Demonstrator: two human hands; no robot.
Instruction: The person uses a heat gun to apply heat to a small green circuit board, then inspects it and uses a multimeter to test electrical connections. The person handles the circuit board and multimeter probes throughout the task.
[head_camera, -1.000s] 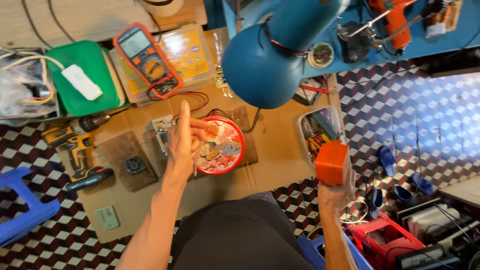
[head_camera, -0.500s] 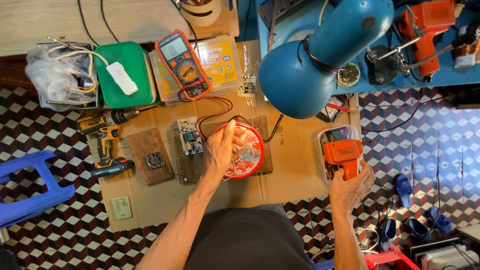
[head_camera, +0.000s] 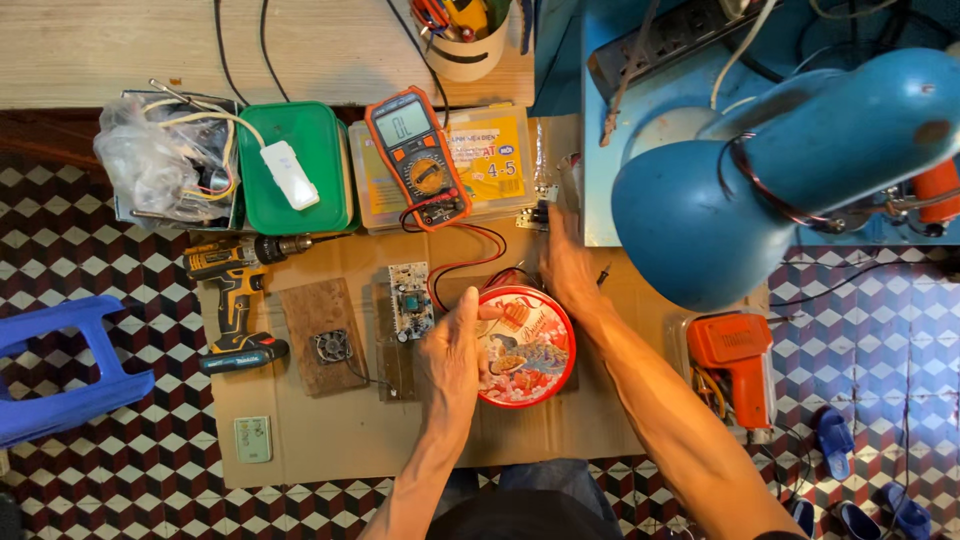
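My left hand (head_camera: 455, 350) stands edge-on at the left rim of a round red tin (head_camera: 535, 350) with a printed lid, fingers loosely apart and holding nothing. My right hand (head_camera: 565, 265) stretches past the tin's far side. Its fingertips reach a small black part on a little circuit board (head_camera: 541, 214) by the cardboard's far edge; whether they grip it is hidden. A green circuit board (head_camera: 411, 300) lies just left of my left hand. Red and black leads (head_camera: 470, 262) run from an orange multimeter (head_camera: 418, 158) toward the tin.
An orange gun-shaped tool (head_camera: 738, 352) lies in a tray at the right. A blue desk lamp (head_camera: 760, 180) overhangs the right side. A cordless drill (head_camera: 232, 300), a small fan on a wooden block (head_camera: 328, 345), a green box (head_camera: 295, 165) and a blue stool (head_camera: 60, 365) are to the left.
My right hand has let go of the orange tool, which now lies in the tray, and has reached across to the small board. My left hand has dropped beside the tin.
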